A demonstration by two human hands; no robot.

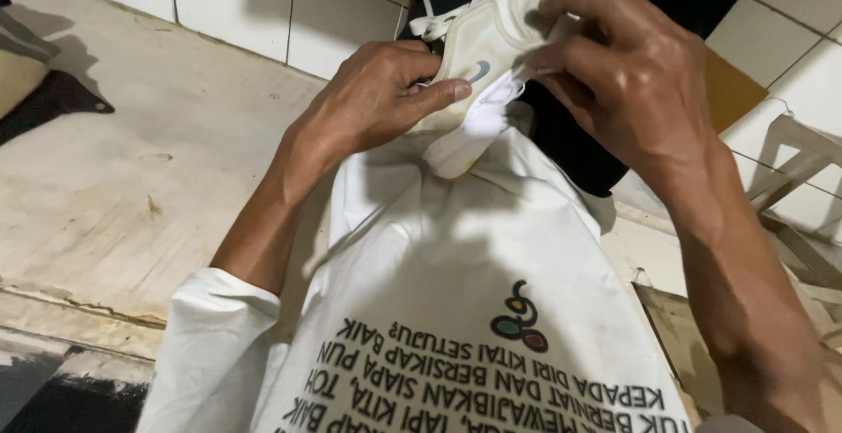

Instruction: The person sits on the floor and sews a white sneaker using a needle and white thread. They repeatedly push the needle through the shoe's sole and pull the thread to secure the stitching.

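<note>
Gripping a white sneaker (491,42) between them, both hands work close to the person's chest, above the white printed shirt (456,310) that fills the lower middle of the view. The left hand (377,95) comes in from the left and clamps the shoe's side — thumb pressed flat along the panel just below a small curved mark, the other fingers (412,56) curled round the top edge near the white laces (438,21). The right hand (614,73) closes over the far end from the right, its fingers folded onto the upper and hiding much of it.

The sneaker's long axis runs on a slant — its pale rounded end (460,148) points down toward the shirt, while the other end climbs up and to the right, under the right hand. So the shoe lies directly between the two grips, with the left hand nearer the low end and the right hand holding the high one. Which end is toe or heel is hard to tell.

Beside the left forearm lies a worn concrete floor (132,161); white wall tiles (237,3) run behind.
</note>
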